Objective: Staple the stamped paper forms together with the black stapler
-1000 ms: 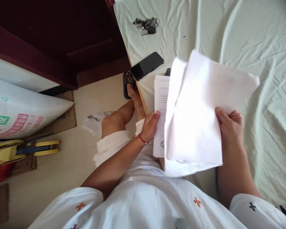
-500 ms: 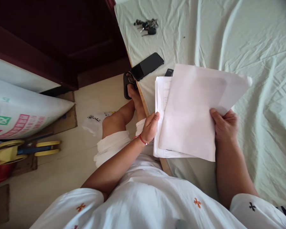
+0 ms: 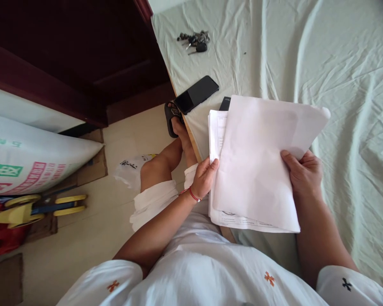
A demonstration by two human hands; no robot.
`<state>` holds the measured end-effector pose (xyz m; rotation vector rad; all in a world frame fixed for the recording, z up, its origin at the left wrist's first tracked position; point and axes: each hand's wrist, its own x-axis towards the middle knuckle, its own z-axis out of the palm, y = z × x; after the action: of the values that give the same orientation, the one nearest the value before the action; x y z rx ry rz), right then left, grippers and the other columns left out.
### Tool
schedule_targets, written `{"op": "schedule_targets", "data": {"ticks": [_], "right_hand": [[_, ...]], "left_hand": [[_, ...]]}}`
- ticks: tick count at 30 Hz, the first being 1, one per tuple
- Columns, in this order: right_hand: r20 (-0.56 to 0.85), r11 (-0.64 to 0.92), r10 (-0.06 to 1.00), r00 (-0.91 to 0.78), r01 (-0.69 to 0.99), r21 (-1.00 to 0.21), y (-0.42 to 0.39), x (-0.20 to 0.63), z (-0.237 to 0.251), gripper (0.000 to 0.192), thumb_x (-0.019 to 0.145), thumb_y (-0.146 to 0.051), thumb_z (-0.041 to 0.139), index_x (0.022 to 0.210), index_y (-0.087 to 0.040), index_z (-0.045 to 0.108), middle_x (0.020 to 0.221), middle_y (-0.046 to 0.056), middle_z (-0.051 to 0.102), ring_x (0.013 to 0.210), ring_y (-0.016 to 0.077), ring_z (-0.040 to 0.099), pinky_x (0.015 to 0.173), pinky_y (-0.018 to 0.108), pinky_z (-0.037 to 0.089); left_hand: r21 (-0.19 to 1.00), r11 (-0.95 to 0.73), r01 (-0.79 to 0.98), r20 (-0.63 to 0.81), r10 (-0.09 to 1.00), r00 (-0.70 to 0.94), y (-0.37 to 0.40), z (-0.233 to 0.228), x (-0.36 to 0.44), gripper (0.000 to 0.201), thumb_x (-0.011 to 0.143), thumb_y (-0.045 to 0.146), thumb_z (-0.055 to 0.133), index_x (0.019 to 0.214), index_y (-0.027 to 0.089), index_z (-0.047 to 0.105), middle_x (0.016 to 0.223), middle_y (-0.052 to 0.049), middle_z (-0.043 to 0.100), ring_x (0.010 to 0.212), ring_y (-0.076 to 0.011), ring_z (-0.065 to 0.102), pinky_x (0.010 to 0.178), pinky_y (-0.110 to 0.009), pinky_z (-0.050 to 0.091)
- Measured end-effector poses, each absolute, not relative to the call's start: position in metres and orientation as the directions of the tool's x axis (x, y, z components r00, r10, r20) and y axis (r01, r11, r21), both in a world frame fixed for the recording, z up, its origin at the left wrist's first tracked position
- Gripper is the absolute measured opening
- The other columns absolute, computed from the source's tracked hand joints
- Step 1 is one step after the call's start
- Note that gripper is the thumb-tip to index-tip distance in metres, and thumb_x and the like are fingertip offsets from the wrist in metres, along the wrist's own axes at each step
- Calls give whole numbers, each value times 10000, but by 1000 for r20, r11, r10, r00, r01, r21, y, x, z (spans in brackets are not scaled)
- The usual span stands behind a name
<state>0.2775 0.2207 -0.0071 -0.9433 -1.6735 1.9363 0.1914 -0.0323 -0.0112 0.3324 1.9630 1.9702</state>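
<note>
Hands [image 3: 205, 178] [image 3: 301, 172] apparently grip paper sheets [image 3: 258, 165] over bedsheet [image 3: 338, 63].

A home bedroom: a bed [image 3: 338, 63] covered in a wrinkled pale green sheet is filling the right side, dark wooden furniture [image 3: 76, 55] is standing beside it, and keys [image 3: 194, 40] and a phone [image 3: 196, 93] are lying on the sheet.
</note>
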Motion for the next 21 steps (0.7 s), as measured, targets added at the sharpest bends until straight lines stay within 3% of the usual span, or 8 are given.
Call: {"op": "schedule_targets", "data": {"ticks": [8, 11, 15, 17, 21], "right_hand": [[-211, -107, 698, -684, 192, -976, 218, 280, -3, 300, 730, -390, 879, 945, -211, 772, 887, 14, 771, 665, 137, 640, 620, 264, 536], [-189, -59, 705, -684, 208, -976, 221, 282, -5, 300, 757, -392, 863, 950, -180, 773, 876, 26, 767, 655, 127, 628, 600, 250, 506], [-31, 110, 774, -632, 183, -977, 232, 281, -7, 242, 776, -362, 842, 896, -160, 784, 828, 7, 750, 660, 110, 610, 634, 249, 487], [-23, 52, 829, -559, 118, -992, 238, 279, -5, 240, 725, -335, 867, 866, -161, 780, 820, -1, 742, 664, 107, 611, 650, 249, 504], [-142, -189, 880, -452, -59, -980, 256, 281, 1, 252, 652, -301, 888, 838, -179, 771, 878, 18, 741, 759, 129, 659, 725, 259, 574]], "left_hand": [[996, 63, -60, -79, 368, -926, -34, -15, 192, 484, 986, 630, 563, 948, 186, 754, 775, -24, 686, 788, -194, 619, 788, -308, 533], [994, 89, -58, -86, 356, -931, -33, -12, 192, 483, 990, 631, 551, 952, 197, 761, 831, -45, 729, 926, -239, 673, 908, -345, 551], [993, 78, -92, -114, 356, -927, -34, -9, 190, 463, 995, 617, 554, 1019, 208, 770, 1029, -56, 782, 1107, -259, 691, 1060, -359, 512], [991, 71, -115, -133, 355, -925, -36, -9, 190, 445, 1001, 597, 561, 1070, 211, 771, 1114, -58, 785, 1160, -260, 687, 1085, -360, 500], [983, 36, -182, -183, 361, -914, -37, -14, 191, 458, 984, 609, 583, 1156, 226, 765, 1238, -71, 772, 1244, -276, 672, 1108, -386, 505]]}}
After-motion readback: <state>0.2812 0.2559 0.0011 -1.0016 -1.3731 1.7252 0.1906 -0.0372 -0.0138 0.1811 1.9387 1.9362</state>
